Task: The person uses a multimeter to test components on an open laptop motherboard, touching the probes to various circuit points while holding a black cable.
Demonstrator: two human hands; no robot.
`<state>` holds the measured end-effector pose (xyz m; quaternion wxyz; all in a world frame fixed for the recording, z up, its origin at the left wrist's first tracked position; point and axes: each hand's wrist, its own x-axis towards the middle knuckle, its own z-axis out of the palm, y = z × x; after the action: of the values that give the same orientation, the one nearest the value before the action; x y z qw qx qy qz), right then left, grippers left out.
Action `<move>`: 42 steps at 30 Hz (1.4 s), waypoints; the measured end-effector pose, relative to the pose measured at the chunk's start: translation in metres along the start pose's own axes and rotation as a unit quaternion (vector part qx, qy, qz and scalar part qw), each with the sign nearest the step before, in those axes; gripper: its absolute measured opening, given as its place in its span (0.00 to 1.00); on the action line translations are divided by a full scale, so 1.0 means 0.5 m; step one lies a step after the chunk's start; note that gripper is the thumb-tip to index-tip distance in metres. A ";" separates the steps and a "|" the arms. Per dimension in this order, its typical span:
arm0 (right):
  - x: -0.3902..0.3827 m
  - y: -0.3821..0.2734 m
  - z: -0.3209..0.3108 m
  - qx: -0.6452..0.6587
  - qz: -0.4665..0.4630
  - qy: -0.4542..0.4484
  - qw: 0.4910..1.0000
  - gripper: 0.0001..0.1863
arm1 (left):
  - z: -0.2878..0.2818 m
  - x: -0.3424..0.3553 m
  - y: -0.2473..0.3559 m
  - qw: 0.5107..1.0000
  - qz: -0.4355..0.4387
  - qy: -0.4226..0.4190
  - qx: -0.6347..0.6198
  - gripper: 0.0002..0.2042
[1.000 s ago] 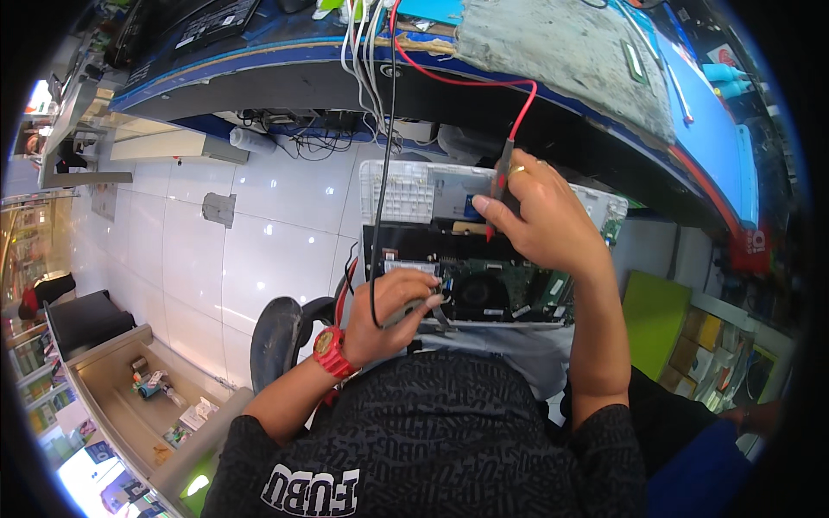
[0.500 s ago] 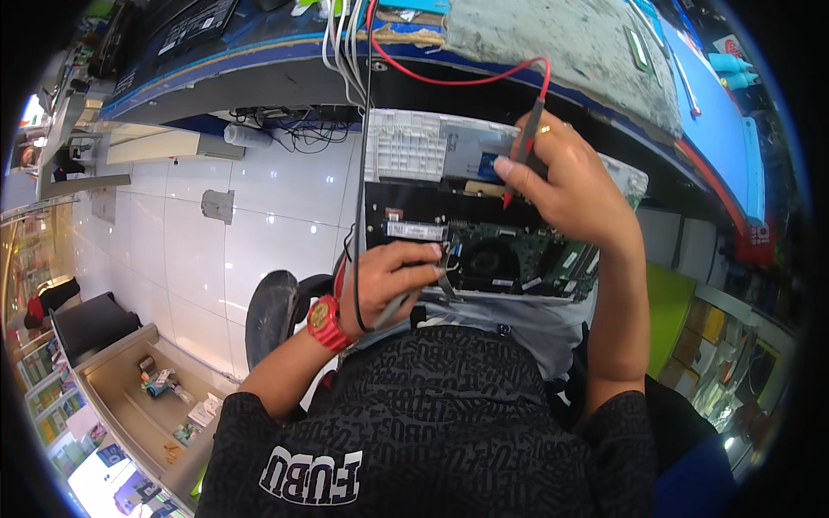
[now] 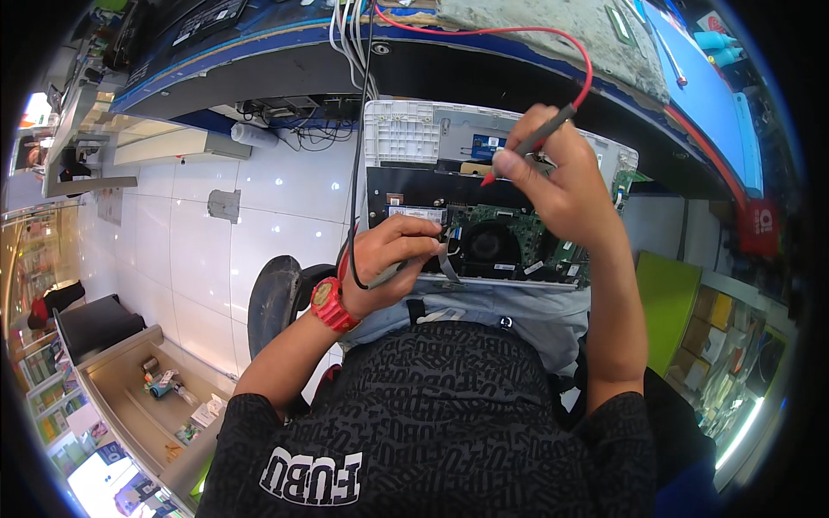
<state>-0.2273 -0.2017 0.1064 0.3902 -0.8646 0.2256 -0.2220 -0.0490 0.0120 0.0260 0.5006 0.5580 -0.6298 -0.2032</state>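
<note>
An opened laptop base (image 3: 509,207) lies across my lap, its green circuit board, round black fan (image 3: 489,248) and white plastic frame exposed. My right hand (image 3: 566,186) is closed round a red-tipped test probe (image 3: 551,127), slanting down to the left. The tip hovers over the laptop's black middle section; whether it touches cannot be seen. At the board's left edge, my left hand (image 3: 384,255) grips a dark test probe (image 3: 387,275) with a black lead. Its tip is hidden by my fingers, near a grey ribbon cable (image 3: 447,263). A red watch is on my left wrist.
A workbench (image 3: 259,73) with a worn grey mat (image 3: 535,15) and a blue mat (image 3: 691,69) runs along the far side. The red lead (image 3: 591,73) loops from there; the black lead (image 3: 357,164) hangs past the laptop's left side. A stool (image 3: 272,302) stands at left.
My right hand has shifted slightly, tilting the red probe flatter, and its tip has moved left and up. The red lead now bows out to the right. My left hand stays near the ribbon cable.
</note>
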 end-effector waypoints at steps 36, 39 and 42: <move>-0.025 -0.154 0.103 0.462 0.207 -0.152 0.849 0.10 | 0.002 -0.035 0.065 0.994 0.045 -0.099 0.005 0.14; -0.021 -0.149 0.112 0.419 0.143 -0.149 0.884 0.10 | 0.001 -0.042 0.061 0.994 0.042 -0.100 0.006 0.14; -0.015 -0.146 0.121 0.408 0.093 -0.143 0.897 0.11 | 0.000 -0.042 0.056 0.995 0.041 -0.095 -0.001 0.14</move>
<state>-0.1834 -0.1194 0.1255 0.7560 -0.6267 0.1365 -0.1308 -0.0656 0.0392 0.0402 0.4470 0.5091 -0.6969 -0.2353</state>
